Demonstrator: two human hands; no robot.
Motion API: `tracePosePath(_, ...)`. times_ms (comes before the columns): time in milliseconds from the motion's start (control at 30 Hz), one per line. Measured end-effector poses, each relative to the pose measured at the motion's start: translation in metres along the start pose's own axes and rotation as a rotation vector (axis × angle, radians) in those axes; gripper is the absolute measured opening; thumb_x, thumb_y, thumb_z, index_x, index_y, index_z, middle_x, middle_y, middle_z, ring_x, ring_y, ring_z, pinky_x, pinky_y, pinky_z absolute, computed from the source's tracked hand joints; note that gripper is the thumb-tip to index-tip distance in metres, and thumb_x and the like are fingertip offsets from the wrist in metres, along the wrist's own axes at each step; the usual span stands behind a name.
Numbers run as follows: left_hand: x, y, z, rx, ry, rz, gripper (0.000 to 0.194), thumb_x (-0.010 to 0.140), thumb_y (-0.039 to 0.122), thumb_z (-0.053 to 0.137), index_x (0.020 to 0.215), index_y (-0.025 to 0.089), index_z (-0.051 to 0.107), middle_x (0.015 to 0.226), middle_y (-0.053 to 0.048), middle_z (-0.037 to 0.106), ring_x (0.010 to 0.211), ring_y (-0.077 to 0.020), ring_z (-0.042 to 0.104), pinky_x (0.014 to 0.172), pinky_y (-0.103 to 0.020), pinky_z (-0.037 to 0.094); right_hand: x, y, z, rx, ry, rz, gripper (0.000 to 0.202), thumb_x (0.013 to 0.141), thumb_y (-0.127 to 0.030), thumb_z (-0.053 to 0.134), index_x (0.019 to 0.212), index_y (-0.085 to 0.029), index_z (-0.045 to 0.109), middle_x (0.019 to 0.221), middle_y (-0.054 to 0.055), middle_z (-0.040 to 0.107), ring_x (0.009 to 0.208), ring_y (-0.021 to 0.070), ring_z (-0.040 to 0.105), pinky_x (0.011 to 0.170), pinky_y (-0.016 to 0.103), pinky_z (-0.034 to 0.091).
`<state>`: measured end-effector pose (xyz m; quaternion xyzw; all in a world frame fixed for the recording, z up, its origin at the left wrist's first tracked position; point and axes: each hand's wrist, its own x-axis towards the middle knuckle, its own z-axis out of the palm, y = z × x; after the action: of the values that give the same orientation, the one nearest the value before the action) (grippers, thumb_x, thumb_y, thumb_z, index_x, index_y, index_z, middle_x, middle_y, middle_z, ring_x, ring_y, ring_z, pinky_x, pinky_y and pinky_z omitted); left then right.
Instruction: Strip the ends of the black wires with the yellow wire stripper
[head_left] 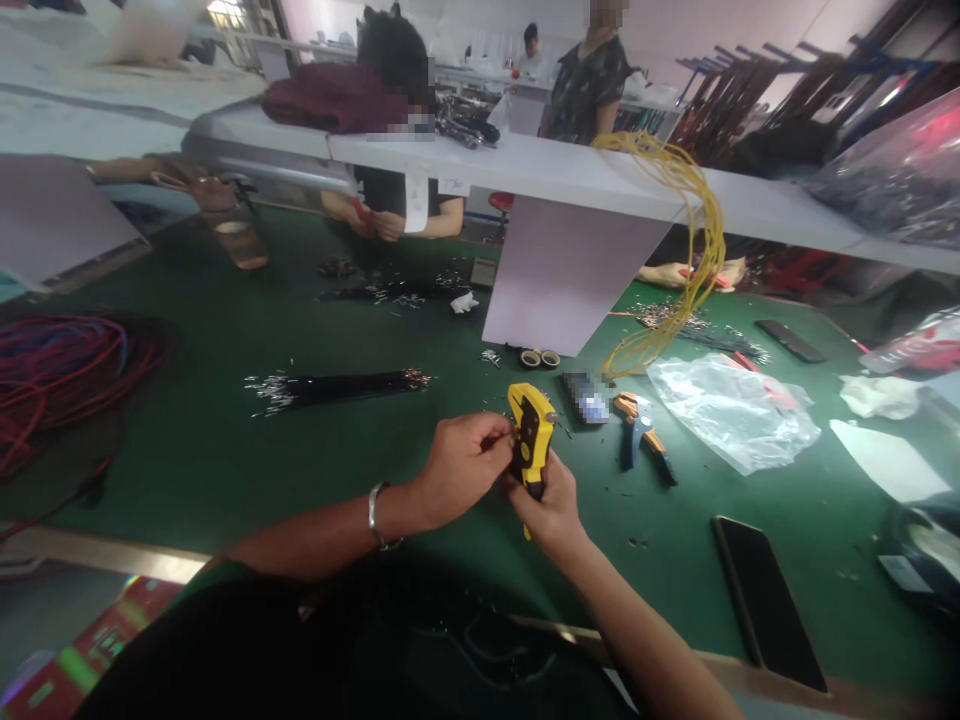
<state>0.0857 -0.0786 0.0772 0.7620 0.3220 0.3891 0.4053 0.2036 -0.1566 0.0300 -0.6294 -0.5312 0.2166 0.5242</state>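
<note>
My right hand (559,505) is wrapped round the handles of a yellow and black wire stripper (536,445), which stands upright with its head at the top. My left hand (469,465) is pinched at the left side of the tool's head; whatever lies between its fingertips is too small to make out. A bundle of black wires (345,386) lies to the left, beyond my left hand, with pale ends at one side and coppery ends at the other. To the right rest orange and blue pliers (641,432).
Near the front right edge lies a phone (769,600). A plastic bag (739,415), two tape rolls (540,358) and a hanging yellow wire coil (705,230) are beyond. Red and blue cables (67,385) lie left. A shelf (525,165) crosses the table; co-workers' hands (382,222) work behind it.
</note>
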Motion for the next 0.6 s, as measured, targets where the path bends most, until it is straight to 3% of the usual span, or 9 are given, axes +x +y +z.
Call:
tracePosePath(200, -0.001, -0.002, 0.004, -0.015, -0.016, -0.027, 0.013, 0.074, 0.011, 0.054, 0.067, 0.015, 0.064, 0.058, 0.002, 0.061, 0.054, -0.0086, 0.051, 0.052, -0.02, 0.04, -0.004, 0.005, 0.003, 0.01, 0.051, 0.032, 0.014, 0.069, -0.023, 0.056, 0.082, -0.02, 0.054, 0.06, -0.002, 0.058, 0.05, 0.014, 0.051, 0.046, 0.025, 0.04)
tracePosePath(600, -0.001, -0.007, 0.009, -0.044, -0.087, -0.066, 0.012, 0.074, 0.012, 0.056, 0.067, 0.015, 0.066, 0.061, 0.0, 0.063, 0.056, -0.0099, 0.052, 0.05, -0.02, 0.041, -0.014, 0.019, 0.001, 0.052, 0.001, 0.11, 0.01, 0.071, -0.027, 0.059, 0.076, -0.02, 0.053, 0.045, -0.004, 0.057, 0.036, 0.0149, 0.052, 0.039, 0.026, 0.042)
